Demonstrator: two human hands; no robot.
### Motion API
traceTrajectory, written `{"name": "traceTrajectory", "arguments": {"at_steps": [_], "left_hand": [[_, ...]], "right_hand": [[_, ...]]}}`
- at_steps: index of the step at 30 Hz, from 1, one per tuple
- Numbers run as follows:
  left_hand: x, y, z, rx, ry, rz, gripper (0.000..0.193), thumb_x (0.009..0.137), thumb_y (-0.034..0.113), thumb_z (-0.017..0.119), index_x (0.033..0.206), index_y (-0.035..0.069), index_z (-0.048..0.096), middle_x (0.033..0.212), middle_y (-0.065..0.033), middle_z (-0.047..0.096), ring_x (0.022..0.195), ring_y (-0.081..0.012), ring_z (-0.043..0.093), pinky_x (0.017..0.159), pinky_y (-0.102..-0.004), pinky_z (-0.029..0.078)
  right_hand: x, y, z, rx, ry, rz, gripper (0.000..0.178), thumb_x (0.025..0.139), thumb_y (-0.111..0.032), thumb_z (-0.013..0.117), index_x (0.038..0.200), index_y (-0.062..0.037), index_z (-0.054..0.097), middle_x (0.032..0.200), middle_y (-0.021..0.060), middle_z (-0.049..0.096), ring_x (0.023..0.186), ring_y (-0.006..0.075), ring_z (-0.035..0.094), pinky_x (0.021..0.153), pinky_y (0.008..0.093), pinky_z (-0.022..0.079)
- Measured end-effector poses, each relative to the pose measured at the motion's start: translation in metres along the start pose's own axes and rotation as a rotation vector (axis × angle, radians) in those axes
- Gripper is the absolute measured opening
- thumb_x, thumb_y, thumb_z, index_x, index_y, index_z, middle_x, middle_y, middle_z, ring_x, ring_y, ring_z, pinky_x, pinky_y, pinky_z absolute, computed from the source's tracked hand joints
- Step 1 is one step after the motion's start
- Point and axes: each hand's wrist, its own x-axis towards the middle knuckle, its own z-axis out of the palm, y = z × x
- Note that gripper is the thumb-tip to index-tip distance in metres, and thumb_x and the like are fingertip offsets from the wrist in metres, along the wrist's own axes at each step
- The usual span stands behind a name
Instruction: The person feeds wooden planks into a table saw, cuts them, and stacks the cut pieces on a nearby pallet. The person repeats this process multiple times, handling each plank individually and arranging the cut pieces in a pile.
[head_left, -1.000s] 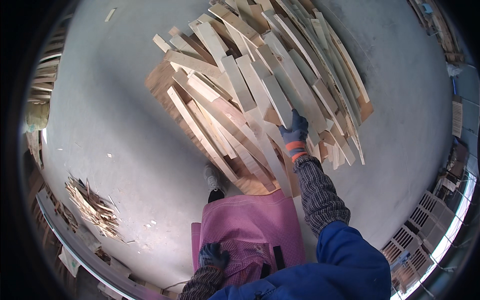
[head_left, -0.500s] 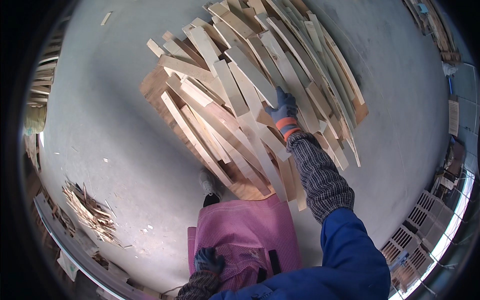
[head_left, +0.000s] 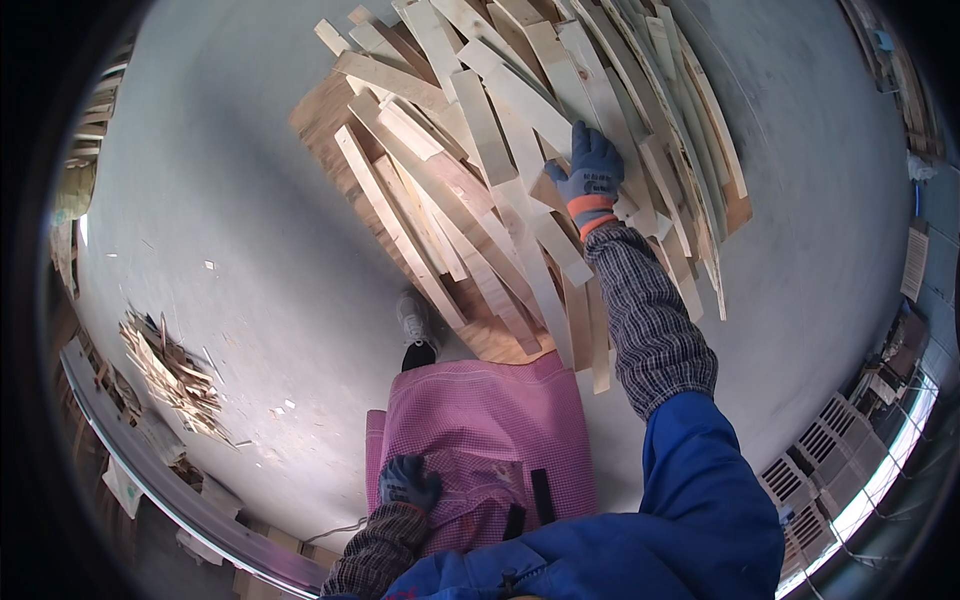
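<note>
Blue-gloved, the right hand (head_left: 570, 152) is resting, thumb wide, at the end of a plank (head_left: 522, 96) atop the woodpile (head_left: 512, 205). The plank is looking stiff, light, best held by its edges.

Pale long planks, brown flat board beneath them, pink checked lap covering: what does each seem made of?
Pale long planks: wood, seemingly unvarnished; matt with visible grain.
Brown flat board: probably plywood; its broad sheet shows streaky grain.
Pink checked lap covering: likely woven fabric, judging by soft folds; a coating is possible.
</note>
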Motion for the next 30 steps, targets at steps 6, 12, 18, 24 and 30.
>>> {"name": "traceTrajectory", "arguments": {"at_steps": [6, 12, 18, 24, 30], "left_hand": [[0.002, 0.001, -0.014, -0.018, -0.011, 0.033, 0.041, 0.074, 0.037, 0.068, 0.101, 0.009, 0.055, 0.094, -0.0161, 0.057, 0.090, -0.0388, 0.056, 0.077, -0.0535, 0.045], [0.003, -0.004, -0.012, 0.032, -0.075, -0.015, 0.041, 0.073, 0.036, 0.068, 0.101, 0.009, 0.055, 0.096, -0.0157, 0.058, 0.091, -0.0382, 0.056, 0.078, -0.0530, 0.045], [0.000, -0.030, 0.021, 0.067, -0.114, -0.013, 0.041, 0.073, 0.034, 0.068, 0.102, 0.008, 0.056, 0.096, -0.0154, 0.058, 0.091, -0.0374, 0.056, 0.079, -0.0518, 0.046], [-0.003, -0.030, 0.022, 0.017, -0.070, 0.006, 0.041, 0.072, 0.034, 0.069, 0.101, 0.009, 0.055, 0.093, -0.0151, 0.057, 0.090, -0.0369, 0.056, 0.078, -0.0519, 0.046], [-0.003, -0.033, 0.019, 0.066, -0.090, -0.004, 0.042, 0.071, 0.035, 0.070, 0.102, 0.009, 0.055, 0.093, -0.0148, 0.057, 0.090, -0.0369, 0.056, 0.078, -0.0520, 0.046]], "right_hand": [[-0.014, -0.076, 0.000, 0.112, -0.453, -0.106, 0.078, 0.079, -0.054, 0.069, 0.141, -0.0167, 0.042, 0.121, 0.0123, 0.056, 0.109, 0.0309, 0.056, 0.087, 0.0473, 0.048], [0.017, -0.107, 0.045, 0.115, -0.439, 0.089, 0.070, 0.079, -0.043, 0.071, 0.138, -0.0149, 0.045, 0.122, 0.0148, 0.053, 0.107, 0.0314, 0.060, 0.087, 0.0462, 0.051], [-0.054, -0.094, 0.058, 0.438, -0.252, -0.069, 0.053, 0.080, -0.018, 0.059, 0.131, -0.0143, 0.047, 0.100, 0.0185, 0.057, 0.081, 0.0410, 0.062, 0.065, 0.0512, 0.051], [-0.181, -0.109, 0.055, 0.493, -0.510, -0.099, 0.057, 0.082, -0.017, 0.057, 0.137, -0.0126, 0.041, 0.099, 0.0208, 0.057, 0.072, 0.0431, 0.061, 0.059, 0.0540, 0.048], [-0.230, -0.091, 0.125, 0.274, -0.787, 0.003, 0.060, 0.088, -0.016, 0.052, 0.145, -0.0133, 0.036, 0.115, 0.0201, 0.055, 0.098, 0.0399, 0.061, 0.080, 0.0510, 0.052]]}}
